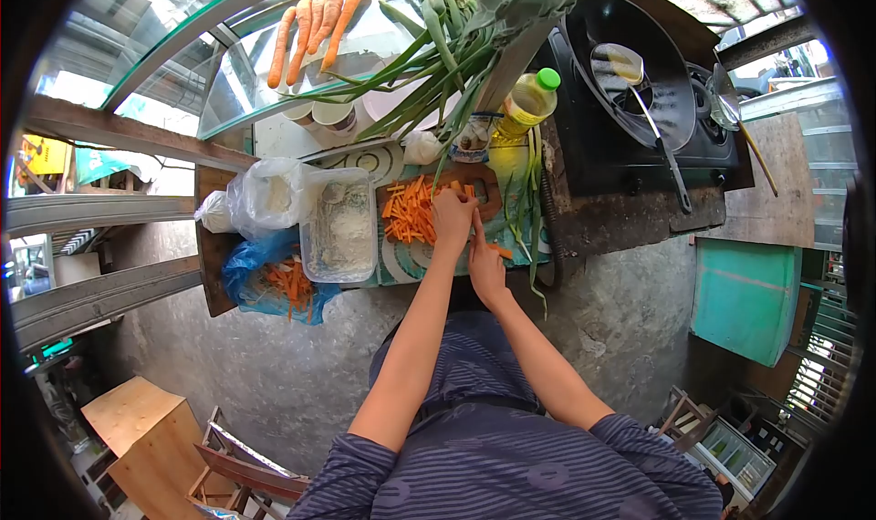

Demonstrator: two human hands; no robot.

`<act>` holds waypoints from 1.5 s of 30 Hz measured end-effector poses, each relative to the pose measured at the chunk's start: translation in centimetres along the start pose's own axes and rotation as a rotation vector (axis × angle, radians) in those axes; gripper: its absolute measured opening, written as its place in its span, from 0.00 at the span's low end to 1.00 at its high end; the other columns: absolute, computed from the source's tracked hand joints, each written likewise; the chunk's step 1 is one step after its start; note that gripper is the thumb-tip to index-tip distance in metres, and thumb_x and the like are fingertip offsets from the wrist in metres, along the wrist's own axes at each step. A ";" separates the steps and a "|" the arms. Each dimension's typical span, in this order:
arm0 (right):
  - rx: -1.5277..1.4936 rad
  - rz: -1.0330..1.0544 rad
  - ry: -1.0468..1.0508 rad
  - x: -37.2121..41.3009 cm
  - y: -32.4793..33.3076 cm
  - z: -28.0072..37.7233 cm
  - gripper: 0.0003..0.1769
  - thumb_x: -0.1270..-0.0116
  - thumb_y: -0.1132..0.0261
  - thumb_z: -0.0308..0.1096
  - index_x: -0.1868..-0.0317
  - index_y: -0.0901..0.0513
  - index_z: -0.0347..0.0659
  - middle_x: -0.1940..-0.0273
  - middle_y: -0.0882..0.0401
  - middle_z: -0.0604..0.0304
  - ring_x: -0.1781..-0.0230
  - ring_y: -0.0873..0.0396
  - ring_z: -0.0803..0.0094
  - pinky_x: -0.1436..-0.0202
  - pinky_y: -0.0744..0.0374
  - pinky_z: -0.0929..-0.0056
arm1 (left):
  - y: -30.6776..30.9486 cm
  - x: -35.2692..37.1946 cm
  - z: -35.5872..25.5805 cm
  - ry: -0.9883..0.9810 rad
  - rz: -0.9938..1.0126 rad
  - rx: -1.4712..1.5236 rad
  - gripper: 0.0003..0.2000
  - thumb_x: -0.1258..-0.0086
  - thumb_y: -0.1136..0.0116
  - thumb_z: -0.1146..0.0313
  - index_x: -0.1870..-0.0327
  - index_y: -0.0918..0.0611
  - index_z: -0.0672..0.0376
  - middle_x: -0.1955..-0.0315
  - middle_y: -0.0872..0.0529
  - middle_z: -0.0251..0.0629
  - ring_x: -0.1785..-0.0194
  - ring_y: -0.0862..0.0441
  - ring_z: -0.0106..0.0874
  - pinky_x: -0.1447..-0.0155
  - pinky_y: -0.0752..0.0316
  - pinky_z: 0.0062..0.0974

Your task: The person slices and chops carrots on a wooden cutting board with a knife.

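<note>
On the counter (pixel 557 233) ahead, the left hand (pixel 453 216) rests fingers-down on a wooden cutting board (pixel 488 187), its tips bent over a piece of carrot. Whether it grips the piece or only presses on it I cannot tell. The right hand (pixel 486 266) is just beside it, nearer the body, clenched around what looks like a thin knife (pixel 477 232) standing up between the two hands; its blade is too small to make out. A heap of carrot strips (pixel 408 212) lies on the board, touching the left hand's far side. Left of the board stand a plastic tub (pixel 339 233), a clear bag (pixel 269 196) and a blue bag (pixel 265 278) with orange scraps. Farther off lie whole carrots (pixel 310 27) and spring onions (pixel 429 64), with an oil bottle (pixel 529 102) beside a black wok (pixel 671 64).
</note>
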State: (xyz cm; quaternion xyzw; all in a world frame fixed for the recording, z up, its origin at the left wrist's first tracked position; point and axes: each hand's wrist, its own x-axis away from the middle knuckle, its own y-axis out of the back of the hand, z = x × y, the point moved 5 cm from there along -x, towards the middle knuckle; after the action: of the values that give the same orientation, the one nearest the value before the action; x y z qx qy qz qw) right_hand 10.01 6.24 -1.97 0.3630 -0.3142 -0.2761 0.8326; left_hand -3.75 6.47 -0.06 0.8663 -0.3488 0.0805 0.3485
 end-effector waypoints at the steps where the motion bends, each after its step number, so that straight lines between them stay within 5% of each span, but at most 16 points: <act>1: -0.010 0.031 -0.025 -0.1 -0.1 0.0 0.36 0.22 0.54 0.33 0.21 0.63 0.61 0.81 0.25 0.46 0.87 0.29 0.55 0.84 0.34 0.60 | 0.1 0.2 0.0 -0.007 -0.008 0.017 0.11 0.39 0.34 0.66 0.74 0.13 0.68 0.84 0.16 0.43 0.78 0.16 0.34 0.68 0.20 0.32; 8: -0.315 0.149 -0.007 -1.1 0.2 -1.5 0.35 0.21 0.58 0.35 0.22 0.65 0.62 0.80 0.25 0.45 0.87 0.30 0.54 0.82 0.35 0.58 | -0.6 0.1 0.6 -0.015 -0.035 -0.003 0.13 0.39 0.34 0.64 0.72 0.13 0.68 0.82 0.15 0.43 0.77 0.16 0.34 0.67 0.20 0.32; 14: -0.065 0.062 0.027 -0.7 -0.3 -0.9 0.35 0.21 0.59 0.34 0.22 0.67 0.63 0.79 0.25 0.45 0.85 0.29 0.51 0.81 0.34 0.57 | -0.1 0.3 -0.1 -0.045 -0.029 -0.044 0.13 0.39 0.33 0.65 0.68 0.14 0.70 0.80 0.14 0.44 0.76 0.15 0.34 0.66 0.19 0.32; 26: -0.042 0.089 -0.035 1.6 0.3 -1.0 0.39 0.24 0.53 0.37 0.22 0.66 0.66 0.79 0.23 0.41 0.82 0.25 0.42 0.79 0.28 0.48 | -0.8 0.1 1.4 0.071 -0.084 -0.006 0.10 0.37 0.37 0.71 0.64 0.16 0.72 0.77 0.14 0.48 0.75 0.15 0.36 0.66 0.20 0.36; 32: -0.162 0.040 0.017 0.3 -0.4 -2.4 0.35 0.21 0.58 0.40 0.23 0.67 0.70 0.75 0.23 0.41 0.85 0.26 0.52 0.81 0.28 0.55 | -1.4 -0.4 3.1 -0.072 -0.131 0.022 0.10 0.33 0.40 0.71 0.63 0.18 0.73 0.78 0.16 0.44 0.75 0.15 0.34 0.71 0.22 0.28; 36: -0.490 0.327 -0.225 0.9 2.8 -1.0 0.32 0.20 0.58 0.45 0.22 0.61 0.70 0.82 0.32 0.56 0.88 0.34 0.71 0.82 0.30 0.69 | 0.4 0.3 3.5 -0.114 -0.253 0.201 0.12 0.32 0.40 0.70 0.57 0.18 0.73 0.75 0.15 0.41 0.77 0.16 0.29 0.75 0.23 0.23; 40: -0.531 0.184 -0.137 0.1 1.3 -2.6 0.32 0.22 0.58 0.52 0.22 0.57 0.63 0.65 0.20 0.43 0.67 0.21 0.53 0.58 0.25 0.58 | 2.3 0.1 4.3 -0.114 -0.245 0.185 0.14 0.34 0.38 0.70 0.54 0.18 0.73 0.73 0.14 0.41 0.77 0.17 0.25 0.74 0.24 0.21; 45: -0.632 0.146 -0.252 0.4 1.5 -2.5 0.32 0.23 0.58 0.54 0.23 0.51 0.55 0.61 0.19 0.42 0.63 0.20 0.49 0.56 0.27 0.62 | 2.4 -0.3 4.4 -0.112 -0.075 0.133 0.13 0.35 0.36 0.70 0.55 0.17 0.72 0.73 0.13 0.41 0.77 0.17 0.23 0.73 0.24 0.19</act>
State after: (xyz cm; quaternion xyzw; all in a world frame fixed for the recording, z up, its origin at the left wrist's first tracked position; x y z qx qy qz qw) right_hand 12.38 7.96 -1.99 0.0270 -0.3386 -0.3422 0.8761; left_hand -6.05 2.52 -2.12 0.9032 -0.3288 0.0417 0.2727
